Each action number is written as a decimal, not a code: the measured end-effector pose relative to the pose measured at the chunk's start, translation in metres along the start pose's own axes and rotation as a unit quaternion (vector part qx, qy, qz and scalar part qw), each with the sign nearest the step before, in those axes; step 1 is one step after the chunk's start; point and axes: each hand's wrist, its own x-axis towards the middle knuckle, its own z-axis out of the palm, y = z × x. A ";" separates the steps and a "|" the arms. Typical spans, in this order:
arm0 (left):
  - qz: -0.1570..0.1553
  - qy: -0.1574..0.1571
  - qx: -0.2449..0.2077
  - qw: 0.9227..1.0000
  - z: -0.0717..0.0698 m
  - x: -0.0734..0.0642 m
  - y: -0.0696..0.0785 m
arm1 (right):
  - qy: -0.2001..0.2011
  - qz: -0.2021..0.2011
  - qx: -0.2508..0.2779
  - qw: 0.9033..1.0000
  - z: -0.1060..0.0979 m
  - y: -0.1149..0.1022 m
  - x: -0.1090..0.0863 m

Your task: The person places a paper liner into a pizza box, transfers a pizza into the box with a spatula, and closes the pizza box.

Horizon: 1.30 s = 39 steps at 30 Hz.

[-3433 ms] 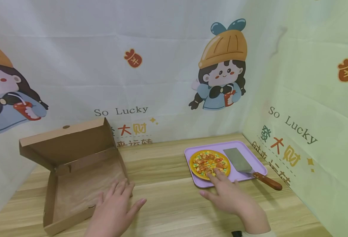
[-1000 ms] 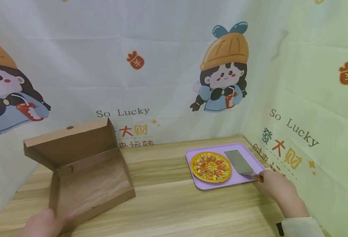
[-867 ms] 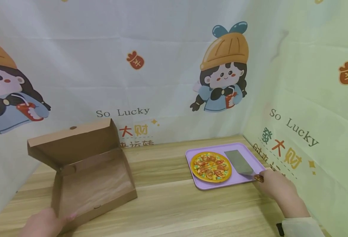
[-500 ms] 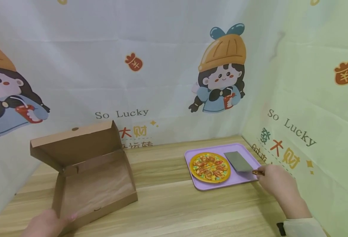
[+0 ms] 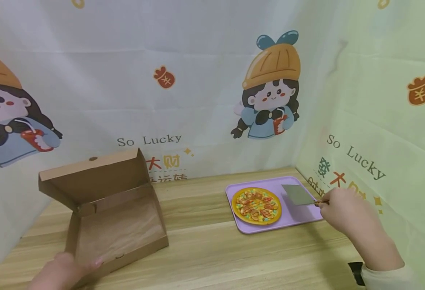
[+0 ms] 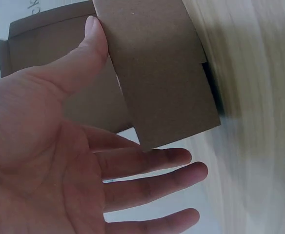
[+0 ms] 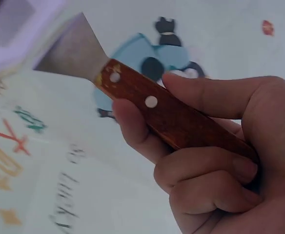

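Observation:
My right hand (image 5: pixel 350 209) grips a metal spatula (image 5: pixel 298 194) by its riveted wooden handle (image 7: pixel 172 114), fingers curled round it in the right wrist view. Its flat blade hangs above the right half of a lilac tray (image 5: pixel 288 219). On the tray's left half lies a toy-like pizza (image 5: pixel 256 205) with a yellow rim. At the lower left, my left hand (image 5: pixel 58 272) is at the near left corner of an open cardboard pizza box (image 5: pixel 122 221). In the left wrist view its thumb (image 6: pixel 79 61) touches the box rim and the other fingers stretch out straight by the corner.
The box lid (image 5: pixel 96 177) stands tilted up at the back. A wooden table (image 5: pixel 198 249) bears everything. Printed cloth hangs behind (image 5: pixel 198 80) and along the right side, close to my right hand.
My right hand has left the pizza, taken the spatula and lifted it off the tray. My left hand has shifted to the box's near left corner, and the box has slid slightly right.

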 end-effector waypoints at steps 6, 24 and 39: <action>0.023 -0.001 0.022 1.000 -0.006 0.001 0.001 | 0.008 -0.032 -0.045 0.998 -0.033 -0.015 -0.013; -0.028 -0.005 0.035 0.999 -0.013 0.002 0.006 | -0.062 -0.086 -0.049 0.993 -0.036 -0.037 -0.045; -0.018 -0.001 0.056 0.998 -0.014 0.002 0.006 | -0.070 -0.109 -0.042 0.991 -0.023 -0.047 -0.046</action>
